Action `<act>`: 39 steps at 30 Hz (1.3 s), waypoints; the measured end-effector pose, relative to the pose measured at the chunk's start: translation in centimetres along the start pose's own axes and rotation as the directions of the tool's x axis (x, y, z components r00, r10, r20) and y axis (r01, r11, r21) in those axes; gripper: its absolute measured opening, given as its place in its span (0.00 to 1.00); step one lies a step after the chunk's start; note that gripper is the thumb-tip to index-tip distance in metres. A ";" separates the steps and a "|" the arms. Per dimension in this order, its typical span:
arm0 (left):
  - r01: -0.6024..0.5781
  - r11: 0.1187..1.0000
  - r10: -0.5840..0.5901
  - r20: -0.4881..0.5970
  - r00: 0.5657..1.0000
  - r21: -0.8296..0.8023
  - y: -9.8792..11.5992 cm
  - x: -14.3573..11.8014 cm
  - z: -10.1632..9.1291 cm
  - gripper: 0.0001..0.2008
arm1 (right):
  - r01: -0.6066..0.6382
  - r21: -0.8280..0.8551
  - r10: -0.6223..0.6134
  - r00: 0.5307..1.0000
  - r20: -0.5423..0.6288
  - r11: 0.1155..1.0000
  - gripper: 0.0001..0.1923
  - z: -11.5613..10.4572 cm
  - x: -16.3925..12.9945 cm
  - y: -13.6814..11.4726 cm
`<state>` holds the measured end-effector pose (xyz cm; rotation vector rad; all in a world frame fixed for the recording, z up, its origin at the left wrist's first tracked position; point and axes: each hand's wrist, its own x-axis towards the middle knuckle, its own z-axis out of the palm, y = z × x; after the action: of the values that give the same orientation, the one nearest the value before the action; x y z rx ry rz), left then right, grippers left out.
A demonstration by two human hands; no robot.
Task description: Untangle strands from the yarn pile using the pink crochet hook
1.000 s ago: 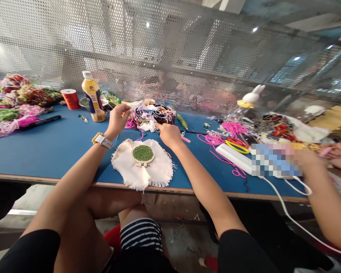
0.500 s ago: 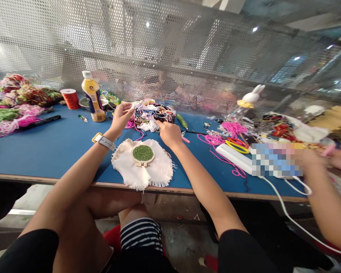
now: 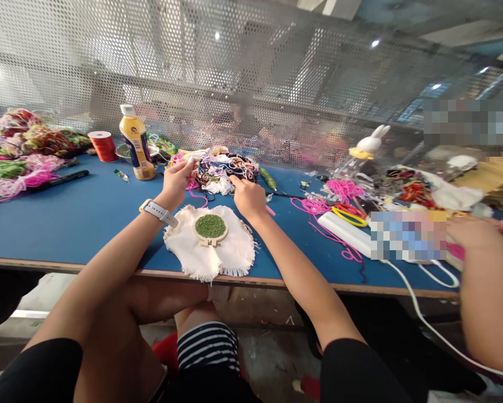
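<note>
A tangled pile of multicoloured yarn lies in front of me. My left hand, with a grey-strapped watch on the wrist, is closed in a pinch on yarn at the pile's left side. My right hand is at the pile's near right edge, its index finger against the white strands and the other fingers curled; whatever they hold is hidden. Nearer to me, a wooden embroidery hoop with green looped stitching lies on white frayed cloth. Neither hand touches the hoop.
Left on the blue table stand a yellow bottle and a red thread spool, beside more yarn. To the right are pink yarn, a white power strip with its cable, and another person's arm.
My left hand has drawn slightly left and down from the pile, its fingers closer together. My right hand has barely moved. At far right, the other person's arm has shifted.
</note>
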<state>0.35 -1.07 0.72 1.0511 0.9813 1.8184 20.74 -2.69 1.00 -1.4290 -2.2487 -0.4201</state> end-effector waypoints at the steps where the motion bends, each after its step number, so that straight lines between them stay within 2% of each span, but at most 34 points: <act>1: 0.006 1.000 -0.006 0.002 1.000 0.000 0.0 0.0 0.1 0.08 | -0.002 0.006 0.002 1.000 0.003 1.000 0.25 0.0 0.0 0.0; 6: -0.022 0.999 0.023 -0.040 0.999 0.023 0.3 -0.2 0.3 0.11 | 0.017 0.056 -0.019 0.999 0.045 0.998 0.24 0.0 0.1 -0.1; 11: -0.145 0.987 0.151 -0.090 0.984 0.072 0.6 0.0 0.2 0.09 | 0.095 0.137 -0.105 0.992 0.069 0.986 0.24 -0.1 0.2 -0.2; 14: -0.162 0.984 0.171 -0.121 0.978 0.077 0.7 0.4 0.1 0.09 | 0.118 0.170 -0.132 0.988 0.076 0.978 0.24 -0.1 0.2 -0.3; 17: -0.168 0.984 0.176 -0.213 0.961 0.054 1.6 1.3 -0.5 0.08 | 0.077 0.193 -0.097 0.991 0.095 0.978 0.22 0.1 0.3 -0.2; 20: -0.201 0.980 0.196 -0.288 0.938 0.011 3.4 2.4 -2.1 0.08 | 0.050 0.266 -0.076 0.993 0.089 0.963 0.18 0.6 0.6 0.2; 23: -0.266 0.964 0.250 -0.272 0.929 -0.020 4.9 3.1 -3.7 0.10 | 0.039 0.338 -0.064 0.996 0.064 0.940 0.16 1.0 1.0 0.8; 25: -0.272 0.961 0.254 -0.237 0.938 -0.045 5.4 3.0 -3.9 0.09 | 0.034 0.352 -0.045 0.999 0.024 0.935 0.19 1.2 1.3 1.2; 27: -0.224 0.969 0.203 -0.183 0.962 -0.106 5.6 2.7 -3.5 0.07 | 0.037 0.337 -0.034 0.999 -0.014 0.941 0.23 1.2 1.4 1.5; 31: -0.040 0.976 0.022 -0.088 0.996 -0.214 5.4 1.9 -2.2 0.09 | 0.048 0.260 -0.039 0.999 -0.038 0.964 0.32 0.8 1.2 1.6; 33: -0.013 0.989 0.004 -0.062 0.998 -0.148 5.4 1.7 -2.0 0.08 | 0.044 0.239 -0.039 0.999 -0.024 0.970 0.34 0.6 1.1 1.5; 34: -0.052 0.996 0.048 -0.054 0.997 -0.079 5.3 1.6 -2.0 0.07 | 0.049 0.249 -0.045 0.999 -0.021 0.967 0.33 0.6 1.1 1.5; 36: -0.220 0.968 0.225 -0.028 0.974 0.120 5.3 1.4 -2.0 0.08 | 0.066 0.316 -0.054 0.997 -0.048 0.946 0.31 0.7 1.2 1.4; 37: -0.316 0.918 0.325 0.002 0.946 0.239 5.3 1.1 -1.9 0.08 | 0.075 0.365 -0.052 0.996 -0.072 0.928 0.29 0.7 1.3 1.4; 39: -0.477 0.758 0.476 0.121 0.871 0.446 5.3 0.4 -1.4 0.08 | 0.083 0.458 -0.034 0.993 -0.114 0.885 0.25 0.8 1.4 1.2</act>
<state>-2.40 -3.06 5.04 1.7309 1.2723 2.0274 21.19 -0.70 1.04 -1.0663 -2.1227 0.0332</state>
